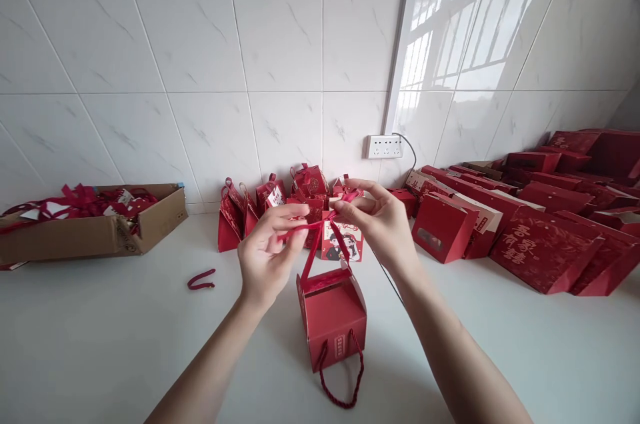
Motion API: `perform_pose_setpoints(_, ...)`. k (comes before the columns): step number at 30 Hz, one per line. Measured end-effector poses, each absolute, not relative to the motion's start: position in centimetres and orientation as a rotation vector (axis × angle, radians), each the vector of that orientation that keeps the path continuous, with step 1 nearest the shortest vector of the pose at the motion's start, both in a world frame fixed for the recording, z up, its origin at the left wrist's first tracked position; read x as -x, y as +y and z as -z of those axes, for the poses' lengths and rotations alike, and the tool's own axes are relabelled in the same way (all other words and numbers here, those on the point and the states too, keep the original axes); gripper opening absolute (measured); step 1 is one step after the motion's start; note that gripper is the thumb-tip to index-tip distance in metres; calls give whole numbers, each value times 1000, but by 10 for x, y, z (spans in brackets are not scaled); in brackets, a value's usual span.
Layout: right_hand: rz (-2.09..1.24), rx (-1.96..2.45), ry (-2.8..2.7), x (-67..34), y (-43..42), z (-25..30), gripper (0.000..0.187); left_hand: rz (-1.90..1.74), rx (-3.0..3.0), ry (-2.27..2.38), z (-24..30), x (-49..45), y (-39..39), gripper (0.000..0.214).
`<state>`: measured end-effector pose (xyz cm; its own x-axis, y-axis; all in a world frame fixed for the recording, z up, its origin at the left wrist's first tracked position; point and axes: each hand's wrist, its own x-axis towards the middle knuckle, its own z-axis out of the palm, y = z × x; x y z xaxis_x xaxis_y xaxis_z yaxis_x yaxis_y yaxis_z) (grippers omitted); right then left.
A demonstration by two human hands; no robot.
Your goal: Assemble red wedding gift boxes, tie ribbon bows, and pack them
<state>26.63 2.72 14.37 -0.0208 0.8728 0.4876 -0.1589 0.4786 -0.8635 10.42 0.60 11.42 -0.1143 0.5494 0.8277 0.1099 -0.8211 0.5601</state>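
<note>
A small red gift box (336, 314) stands on the white table in front of me, with a dark red twisted cord handle (343, 403) hanging from its near side. From the top of the box a red ribbon (311, 254) rises to my fingers. My left hand (273, 244) pinches one end of the ribbon between thumb and fingers. Above the box and slightly to its right, my right hand (376, 221) grips the ribbon where its strands cross. Behind the hands stands a box printed with a cartoon couple (345, 243), partly covered by the ribbon.
A cardboard box (115, 234) with red ribbons and packaging sits at left. Near it lies a short piece of dark red cord (201, 279). Several red gift boxes (235, 214) stand along the tiled wall, and rows of red boxes (545, 247) fill the right. A power strip (385, 147) is on the wall.
</note>
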Motion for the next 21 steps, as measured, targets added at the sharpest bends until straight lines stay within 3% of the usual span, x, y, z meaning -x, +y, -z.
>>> perform_pose_setpoints(7, -981, 896, -1218, -310, 20, -113, 37, -1924, -1013, 962, -85, -78, -17, 14)
perform_pose_setpoints(13, -970, 1149, -1099, -351, 11, -69, 56, -1775, -812, 1169, -62, -49, -38, 18)
perform_pose_setpoints(21, -871, 1152, -992, -354, -9, -43, 68, -1738, -651, 1207, -43, -40, -40, 12)
